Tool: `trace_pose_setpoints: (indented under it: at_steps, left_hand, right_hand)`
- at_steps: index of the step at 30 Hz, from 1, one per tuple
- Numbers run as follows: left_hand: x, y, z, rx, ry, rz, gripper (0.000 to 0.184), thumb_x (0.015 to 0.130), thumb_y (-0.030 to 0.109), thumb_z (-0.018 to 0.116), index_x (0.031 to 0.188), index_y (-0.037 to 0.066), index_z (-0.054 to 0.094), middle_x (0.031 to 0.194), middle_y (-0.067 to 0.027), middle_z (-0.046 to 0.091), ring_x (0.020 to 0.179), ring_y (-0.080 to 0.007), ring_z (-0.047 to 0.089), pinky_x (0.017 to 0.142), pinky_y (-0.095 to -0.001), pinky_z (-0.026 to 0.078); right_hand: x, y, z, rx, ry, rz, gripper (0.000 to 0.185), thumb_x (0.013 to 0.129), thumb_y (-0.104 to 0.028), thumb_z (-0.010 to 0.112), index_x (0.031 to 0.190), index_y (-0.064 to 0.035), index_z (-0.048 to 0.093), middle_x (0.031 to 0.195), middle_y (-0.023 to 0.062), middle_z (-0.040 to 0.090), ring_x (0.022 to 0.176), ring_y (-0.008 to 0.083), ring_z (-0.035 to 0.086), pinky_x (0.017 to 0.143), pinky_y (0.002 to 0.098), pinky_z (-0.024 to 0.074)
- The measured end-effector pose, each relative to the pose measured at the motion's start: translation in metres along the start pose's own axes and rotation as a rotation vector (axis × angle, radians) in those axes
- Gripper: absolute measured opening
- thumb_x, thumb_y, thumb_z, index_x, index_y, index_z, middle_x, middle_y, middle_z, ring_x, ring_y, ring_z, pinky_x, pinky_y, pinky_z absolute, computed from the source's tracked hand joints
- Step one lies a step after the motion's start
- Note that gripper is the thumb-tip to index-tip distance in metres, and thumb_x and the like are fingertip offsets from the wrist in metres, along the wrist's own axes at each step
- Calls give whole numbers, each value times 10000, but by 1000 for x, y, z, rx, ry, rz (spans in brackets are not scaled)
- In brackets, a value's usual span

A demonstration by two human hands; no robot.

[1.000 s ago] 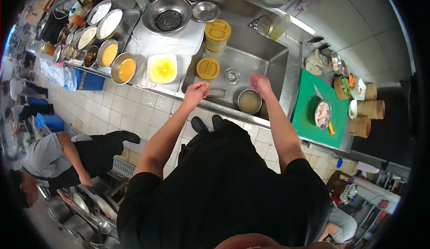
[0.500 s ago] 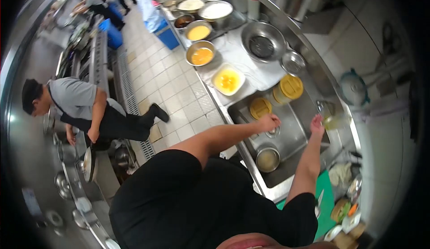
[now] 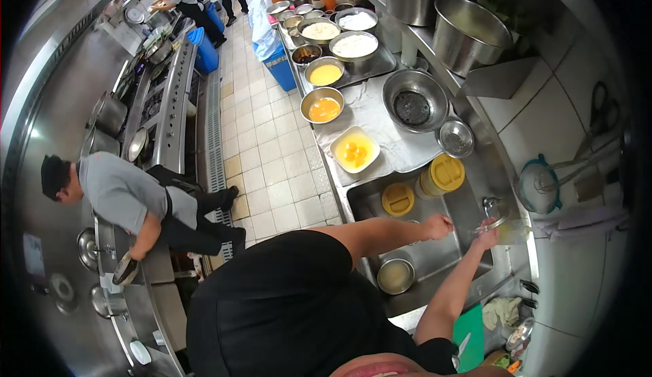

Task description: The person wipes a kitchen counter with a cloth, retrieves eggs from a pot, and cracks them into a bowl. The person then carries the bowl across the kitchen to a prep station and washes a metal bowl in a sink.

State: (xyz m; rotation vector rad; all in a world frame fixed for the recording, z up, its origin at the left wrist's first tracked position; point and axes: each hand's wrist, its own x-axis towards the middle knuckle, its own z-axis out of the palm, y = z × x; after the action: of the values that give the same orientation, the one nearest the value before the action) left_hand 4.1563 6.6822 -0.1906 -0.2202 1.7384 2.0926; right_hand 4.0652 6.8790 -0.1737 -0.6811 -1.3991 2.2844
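My left hand (image 3: 437, 227) is over the sink (image 3: 435, 258), fingers pressed together; whatever they may hold is too small to make out. At the sink's far right corner, my right hand (image 3: 486, 233) has its fingers closed by the faucet (image 3: 494, 209) and a clear container (image 3: 514, 232); what it grips is unclear. Two containers with yellow lids, a low one (image 3: 397, 199) and a tall one (image 3: 446, 172), stand in the sink. Nearer my body sits a metal bowl (image 3: 395, 276) of cloudy liquid.
A white dish of yolks (image 3: 354, 149), a bowl of beaten egg (image 3: 322, 106) and a large metal bowl (image 3: 415, 101) line the counter. A co-worker (image 3: 129, 190) stands at left. Pots (image 3: 468, 34) fill the shelf. A green board (image 3: 468, 333) holds a knife.
The view has swung left. My right hand has moved from beside the metal bowl to the faucet corner. My left hand has moved farther over the sink. The co-worker has shifted position.
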Motion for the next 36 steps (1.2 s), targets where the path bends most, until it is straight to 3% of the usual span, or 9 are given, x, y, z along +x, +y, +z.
trace_pose_setpoints:
  at_steps: [2,5,9,11,15,19,24,32,36]
  left_hand:
    - [-12,16,-2,-211,-62,-91,184,809,192,651,933,61,690,745,-63,661,616,-187,630,545,-336,504]
    - [-40,61,8,9,21,-159,131,757,82,668,887,69,680,731,-18,639,640,-125,589,549,-313,491]
    - [-7,22,20,9,-54,254,109,722,126,747,796,56,707,728,-93,685,571,-194,630,528,-350,519]
    - [-8,34,38,-87,-106,-210,124,778,160,721,814,41,708,764,-100,697,623,-197,664,561,-366,547]
    - [-22,44,55,0,39,-172,66,854,109,680,857,45,664,793,-62,673,696,-148,630,584,-312,512]
    - [-31,46,61,54,143,-69,74,859,110,677,843,38,668,785,-54,671,701,-133,618,621,-300,498]
    - [-47,62,55,309,256,15,64,822,62,649,841,31,703,811,-72,701,735,-152,638,673,-308,503]
    - [-35,42,50,412,366,129,138,746,68,602,786,85,733,838,-105,715,765,-203,682,707,-313,523]
    - [-35,46,48,426,301,202,130,730,82,599,730,111,726,809,-92,707,756,-257,676,699,-342,525]
  right_hand:
    - [-5,8,-24,-114,-49,41,249,864,-17,582,1107,33,593,989,148,680,756,209,652,645,307,530]
    - [-63,2,-41,-120,-85,291,285,860,-51,595,1144,-38,603,1035,112,678,845,209,651,690,299,514]
    - [-152,-15,-6,-91,-79,387,260,921,-145,550,1158,-50,600,966,47,668,782,149,608,678,268,474]
    - [-155,-2,-22,-48,-124,315,212,902,-168,575,1074,-74,655,931,34,663,769,137,599,663,270,479]
    - [-159,5,-12,4,107,354,243,970,-191,456,1074,-61,633,925,48,652,747,142,609,610,281,510]
    - [-166,15,0,226,132,451,264,964,-198,419,1024,-54,632,917,87,651,807,206,630,723,329,512]
    - [-139,66,-16,437,-277,500,250,935,-162,397,950,-32,610,901,87,637,828,216,609,758,333,497]
    - [-99,117,-48,276,-487,400,375,878,-238,342,1022,-5,598,994,115,629,943,255,618,844,372,506]
    - [-112,92,-28,494,-557,407,379,856,-255,357,1005,-9,604,975,113,636,954,258,617,872,363,495]
